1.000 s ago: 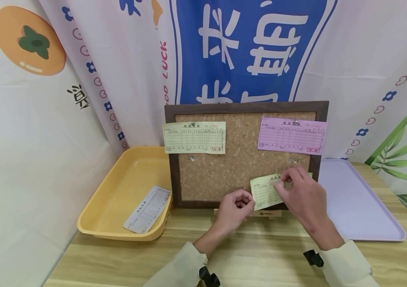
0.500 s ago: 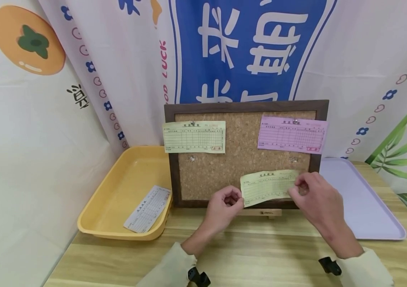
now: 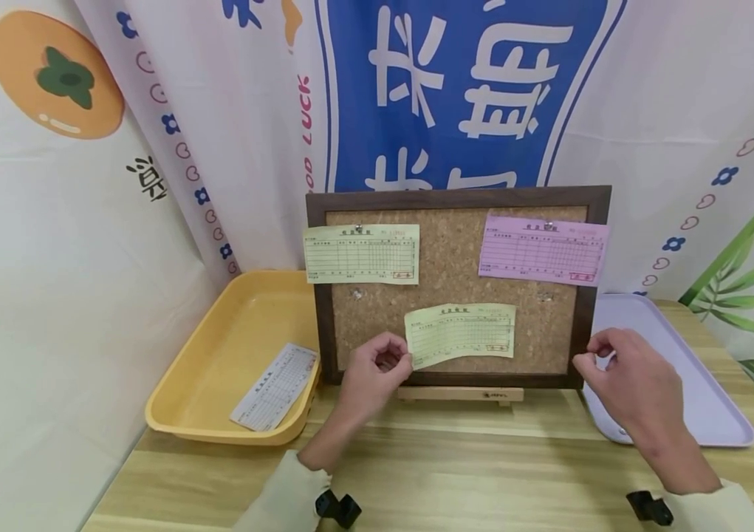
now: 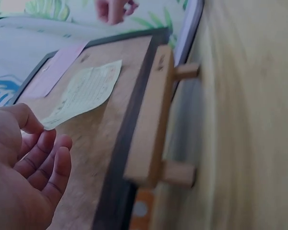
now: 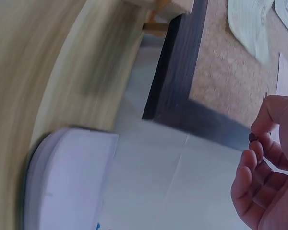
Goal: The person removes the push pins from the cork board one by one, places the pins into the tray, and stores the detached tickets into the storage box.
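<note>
My left hand (image 3: 373, 377) pinches the lower left corner of a pale yellow-green receipt slip (image 3: 459, 332) between thumb and index finger. The slip bends in front of the lower half of a dark-framed cork board (image 3: 377, 325); its right end is free. Beyond the board's right edge, my right hand (image 3: 639, 388) pinches a tiny dark-ended pushpin (image 5: 253, 137), mostly hidden by the fingertips. Pinned at the board's upper left is another yellow-green slip (image 3: 362, 255), and at the upper right a pink slip (image 3: 543, 251).
A yellow tray (image 3: 170, 399) at left holds a white slip (image 3: 275, 388). The lilac tray (image 3: 709, 399) lies at right, partly behind my right hand. A small wooden stand (image 3: 459, 394) supports the board on the wooden table (image 3: 463, 473). Clear pins (image 3: 357, 294) stick in the cork.
My left hand has carried the yellow-green slip leftward across the board's lower part. My right hand has drawn away from the slip to the right, past the frame.
</note>
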A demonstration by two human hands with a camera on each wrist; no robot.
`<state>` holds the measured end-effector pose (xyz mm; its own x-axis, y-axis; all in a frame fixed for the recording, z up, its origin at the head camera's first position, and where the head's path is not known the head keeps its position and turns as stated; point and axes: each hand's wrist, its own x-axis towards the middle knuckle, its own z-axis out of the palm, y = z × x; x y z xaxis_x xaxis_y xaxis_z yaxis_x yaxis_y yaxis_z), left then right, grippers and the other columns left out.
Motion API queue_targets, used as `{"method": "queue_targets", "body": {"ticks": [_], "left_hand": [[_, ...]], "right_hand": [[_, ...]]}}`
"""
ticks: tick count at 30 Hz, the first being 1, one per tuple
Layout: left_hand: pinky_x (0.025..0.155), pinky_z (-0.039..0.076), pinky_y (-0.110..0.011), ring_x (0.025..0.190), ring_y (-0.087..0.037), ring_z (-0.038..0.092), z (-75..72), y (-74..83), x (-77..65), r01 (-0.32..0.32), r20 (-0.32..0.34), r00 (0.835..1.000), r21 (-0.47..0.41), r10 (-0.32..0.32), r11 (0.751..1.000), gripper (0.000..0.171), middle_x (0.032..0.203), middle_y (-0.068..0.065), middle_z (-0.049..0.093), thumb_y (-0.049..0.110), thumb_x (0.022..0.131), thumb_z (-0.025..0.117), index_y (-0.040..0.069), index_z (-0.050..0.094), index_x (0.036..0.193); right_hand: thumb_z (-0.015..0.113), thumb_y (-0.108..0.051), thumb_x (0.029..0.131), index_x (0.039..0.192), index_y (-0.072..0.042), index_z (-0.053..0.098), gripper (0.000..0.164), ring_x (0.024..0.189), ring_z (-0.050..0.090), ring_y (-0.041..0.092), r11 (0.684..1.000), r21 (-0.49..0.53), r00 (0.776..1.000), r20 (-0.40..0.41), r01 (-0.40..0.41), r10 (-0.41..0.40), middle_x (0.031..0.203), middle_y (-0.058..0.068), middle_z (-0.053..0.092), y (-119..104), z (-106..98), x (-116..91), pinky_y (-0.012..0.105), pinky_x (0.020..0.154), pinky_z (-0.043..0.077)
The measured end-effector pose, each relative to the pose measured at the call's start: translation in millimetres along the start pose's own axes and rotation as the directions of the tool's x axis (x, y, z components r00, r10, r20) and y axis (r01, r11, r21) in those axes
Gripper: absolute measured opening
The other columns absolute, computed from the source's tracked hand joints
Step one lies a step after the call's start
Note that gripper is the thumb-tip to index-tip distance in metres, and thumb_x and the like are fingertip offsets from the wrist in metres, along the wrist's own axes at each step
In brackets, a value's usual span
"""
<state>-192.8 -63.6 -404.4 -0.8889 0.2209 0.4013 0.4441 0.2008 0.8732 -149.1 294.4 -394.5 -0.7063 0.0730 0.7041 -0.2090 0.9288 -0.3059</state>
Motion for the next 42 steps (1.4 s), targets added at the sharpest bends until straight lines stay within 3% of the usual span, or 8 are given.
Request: {"method": "queue_targets", "body": {"ticks": [8,15,18,24,32,35,42], "left_hand": [[0.059,0.054,-0.027,0.066,-0.013,0.061,-33.2,-0.4,5.3,-0.073,-0.076,0.993,0.184,0.089,0.980,0.011,0.078,0.003,0.066,0.000,0.088,0.069,0.011,0.072,0.090],[0.058,0.053,-0.028,0.063,-0.010,0.059,-58.6,1.4,4.5,-0.055,-0.179,0.975,0.369,0.129,0.928,0.010,0.074,0.005,0.064,0.000,0.086,0.069,0.010,0.071,0.086],[0.057,0.053,-0.029,0.063,-0.011,0.060,-68.6,2.1,3.9,-0.048,-0.202,0.970,0.391,0.136,0.919,0.009,0.073,0.004,0.064,0.001,0.086,0.069,0.011,0.070,0.085],[0.060,0.053,-0.024,0.068,-0.014,0.062,-91.2,-0.3,2.2,-0.001,-0.225,0.970,0.366,0.090,0.930,0.001,0.077,0.000,0.066,0.006,0.088,0.070,0.007,0.071,0.087],[0.056,0.054,-0.027,0.069,-0.023,0.066,-127.3,-8.0,-4.2,0.123,-0.186,0.979,0.204,-0.084,0.971,0.008,0.086,-0.011,0.067,0.001,0.092,0.068,0.004,0.070,0.099],[0.054,0.055,-0.028,0.067,-0.023,0.067,-140.2,-11.9,-7.8,0.163,-0.165,0.977,0.161,-0.136,0.973,0.009,0.087,-0.015,0.066,-0.001,0.094,0.065,0.000,0.067,0.102],[0.053,0.054,-0.029,0.065,-0.020,0.066,-168.2,-21.6,-20.9,0.232,-0.182,0.960,0.081,-0.215,0.969,0.009,0.087,-0.019,0.065,-0.002,0.096,0.065,-0.007,0.063,0.104]], "right_hand": [[0.071,-0.016,0.074,0.079,-0.015,0.065,0.008,0.058,0.052,0.018,0.995,-0.029,0.994,0.056,-0.097,0.098,0.080,0.006,0.065,18.9,-7.7,-4.0,0.033,0.043,0.037],[0.073,-0.019,0.075,0.080,-0.014,0.065,0.011,0.055,0.048,0.015,0.991,-0.060,0.988,0.087,-0.124,0.129,0.080,0.008,0.065,33.3,-8.2,-7.5,0.033,0.042,0.035],[0.073,-0.019,0.075,0.080,-0.013,0.065,0.011,0.054,0.048,0.016,0.990,-0.069,0.987,0.095,-0.125,0.132,0.079,0.008,0.065,35.6,-8.7,-8.5,0.033,0.042,0.035],[0.075,-0.021,0.077,0.079,-0.012,0.065,0.013,0.054,0.049,0.017,0.985,-0.087,0.976,0.152,-0.146,0.158,0.077,0.009,0.063,38.4,-11.4,-9.2,0.033,0.041,0.034],[0.076,-0.022,0.080,0.080,-0.012,0.065,0.015,0.055,0.049,0.018,0.980,-0.112,0.954,0.234,-0.164,0.186,0.075,0.008,0.064,47.0,-14.9,-10.0,0.034,0.042,0.035],[0.076,-0.023,0.081,0.081,-0.011,0.065,0.016,0.054,0.048,0.017,0.975,-0.131,0.940,0.270,-0.177,0.207,0.074,0.007,0.064,50.1,-16.0,-11.0,0.034,0.042,0.034],[0.076,-0.025,0.084,0.082,-0.011,0.066,0.017,0.056,0.049,0.016,0.966,-0.159,0.906,0.344,-0.203,0.247,0.076,0.007,0.066,53.9,-18.1,-11.5,0.035,0.042,0.036]]}}
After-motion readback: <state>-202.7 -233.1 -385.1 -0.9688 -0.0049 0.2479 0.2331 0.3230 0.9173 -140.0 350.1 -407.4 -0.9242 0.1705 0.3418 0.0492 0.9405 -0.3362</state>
